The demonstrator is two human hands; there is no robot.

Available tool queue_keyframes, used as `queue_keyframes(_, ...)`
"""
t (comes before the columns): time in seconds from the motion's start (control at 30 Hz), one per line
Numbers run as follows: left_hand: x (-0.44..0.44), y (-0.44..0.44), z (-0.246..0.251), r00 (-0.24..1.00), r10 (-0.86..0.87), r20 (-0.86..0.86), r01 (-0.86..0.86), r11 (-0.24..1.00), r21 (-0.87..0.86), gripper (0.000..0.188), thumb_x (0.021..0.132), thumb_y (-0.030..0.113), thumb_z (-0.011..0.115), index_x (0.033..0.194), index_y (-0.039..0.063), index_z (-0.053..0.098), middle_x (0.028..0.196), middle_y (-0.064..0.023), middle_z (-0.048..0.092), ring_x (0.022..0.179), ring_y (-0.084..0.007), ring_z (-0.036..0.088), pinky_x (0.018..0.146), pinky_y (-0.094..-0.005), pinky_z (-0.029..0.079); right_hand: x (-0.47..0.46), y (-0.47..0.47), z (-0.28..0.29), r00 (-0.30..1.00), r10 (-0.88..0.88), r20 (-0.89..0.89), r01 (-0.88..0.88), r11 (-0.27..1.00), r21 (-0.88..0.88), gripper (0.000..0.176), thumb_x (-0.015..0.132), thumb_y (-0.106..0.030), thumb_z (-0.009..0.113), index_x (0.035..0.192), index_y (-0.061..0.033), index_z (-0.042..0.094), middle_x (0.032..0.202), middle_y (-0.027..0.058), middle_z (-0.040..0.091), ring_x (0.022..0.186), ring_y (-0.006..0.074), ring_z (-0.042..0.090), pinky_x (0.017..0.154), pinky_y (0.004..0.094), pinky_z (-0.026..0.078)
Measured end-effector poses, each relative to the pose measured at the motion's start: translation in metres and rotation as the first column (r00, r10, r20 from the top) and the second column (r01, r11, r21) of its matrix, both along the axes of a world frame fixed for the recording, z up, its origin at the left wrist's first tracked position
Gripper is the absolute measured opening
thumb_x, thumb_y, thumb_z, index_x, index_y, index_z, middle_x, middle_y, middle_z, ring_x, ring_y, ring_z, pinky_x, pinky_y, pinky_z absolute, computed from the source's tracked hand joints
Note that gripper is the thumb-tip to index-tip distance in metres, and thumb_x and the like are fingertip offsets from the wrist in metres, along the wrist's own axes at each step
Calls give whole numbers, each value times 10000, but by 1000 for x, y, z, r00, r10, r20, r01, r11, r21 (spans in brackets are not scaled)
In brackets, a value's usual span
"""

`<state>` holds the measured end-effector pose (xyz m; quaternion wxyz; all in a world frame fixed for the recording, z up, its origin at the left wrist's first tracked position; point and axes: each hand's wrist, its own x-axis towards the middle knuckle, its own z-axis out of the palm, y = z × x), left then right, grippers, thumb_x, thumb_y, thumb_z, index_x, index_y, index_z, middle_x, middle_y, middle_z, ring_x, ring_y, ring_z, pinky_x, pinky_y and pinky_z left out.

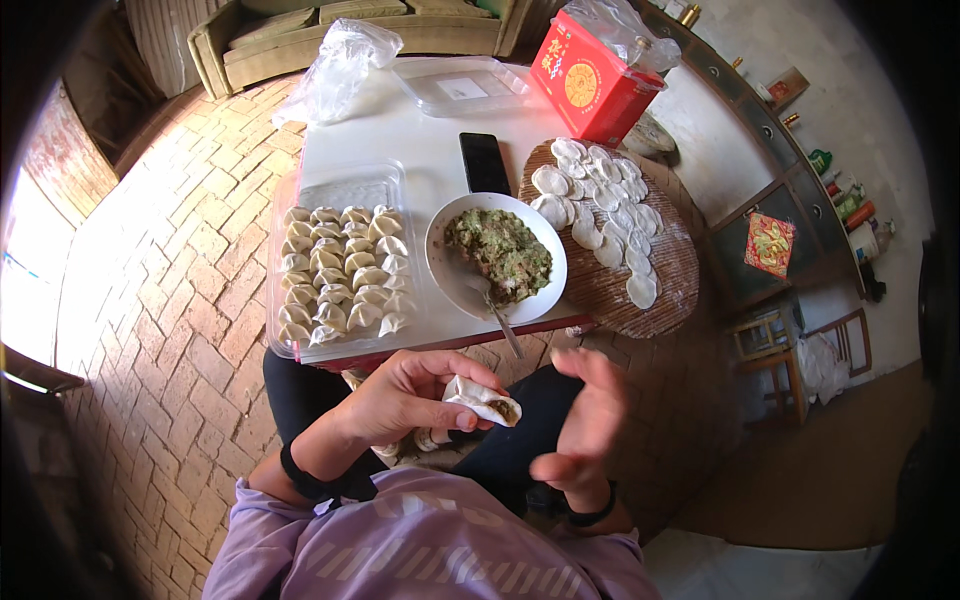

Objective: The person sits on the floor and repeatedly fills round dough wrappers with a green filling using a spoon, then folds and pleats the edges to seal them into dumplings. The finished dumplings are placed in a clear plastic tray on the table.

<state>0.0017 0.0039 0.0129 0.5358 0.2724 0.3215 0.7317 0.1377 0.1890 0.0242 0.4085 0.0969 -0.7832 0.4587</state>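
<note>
Over my lap, my left hand (420, 401) holds a partly folded dumpling (484, 401), its right end open with filling showing. My right hand (589, 420) is raised just right of it, fingers apart and holding nothing. On the table before me is a white bowl (439, 281) of green and brown filling (499, 251), with a metal spoon (501, 319) leaning in it, handle over the near rim. Rows of folded dumplings (330, 277) lie in a clear plastic tray (281, 330) at the left. Floured round wrappers (607, 195) overlap on a round ridged board (667, 300) at the right.
Behind the bowl lies a black phone (485, 163). A red box (592, 82), a clear plastic lid (461, 86) and a crumpled plastic bag (345, 71) stand or lie along the table's far side. The board reaches past the white table's (330, 146) right edge.
</note>
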Motion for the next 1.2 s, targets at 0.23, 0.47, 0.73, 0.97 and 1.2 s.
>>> queue_keyframes(0.23, 4, 0, 3, 975, -67, -214, 56, 997, -56, 372, 892, 2, 734, 1254, 18, 648, 1177, -31, 693, 1067, -72, 607, 921, -251, 510, -21, -5, 13, 966, 26, 258, -142, 886, 441, 884, 796, -754, 611, 1356, -70, 606, 1430, 166, 498, 1312, 362, 440, 1103, 485, 347)
queue_keyframes(0.47, 5, -4, 7, 883, 10, -469, -119, 972, -203, 278, 878, 141, 802, 1129, 76, 700, 774, 100, 566, 683, 26, 412, 565, -203, 318, -21, -5, 22, 945, 77, 317, -229, 849, 476, 565, 996, -540, 507, 1304, -93, 665, 1442, 123, 519, 1335, 329, 395, 1123, 482, 304)
queue_keyframes(0.73, 12, 4, 10, 952, 50, -300, 6, 983, 184, 634, 925, 474, 706, 1328, 9, 556, 1139, -53, 633, 998, -123, 621, 834, -275, 509, -24, -11, 13, 928, 330, 175, -338, 941, 16, 633, 1060, -541, 312, 1304, -80, 670, 1439, 183, 536, 1353, 347, 419, 1083, 453, 376)
queue_keyframes(0.97, 13, 27, -25, 516, 485, -706, -254, 874, 414, 509, 999, 451, 583, 1229, -3, 562, 1067, -178, 628, 930, -354, 644, 802, -386, 513, -34, -17, -8, 946, 281, 162, -280, 960, -32, 629, 1069, -526, 295, 1291, -76, 675, 1444, 185, 536, 1339, 344, 446, 1075, 442, 395)
queue_keyframes(1.2, 13, 17, -23, 291, 540, -790, -350, 828, 438, 367, 993, 334, 597, 1146, 1, 624, 904, -172, 645, 757, -365, 651, 666, -407, 526, -40, -23, -15, 966, 231, 114, -233, 972, 8, 559, 1077, -466, 333, 1270, -81, 688, 1426, 193, 548, 1288, 347, 495, 1095, 449, 365)
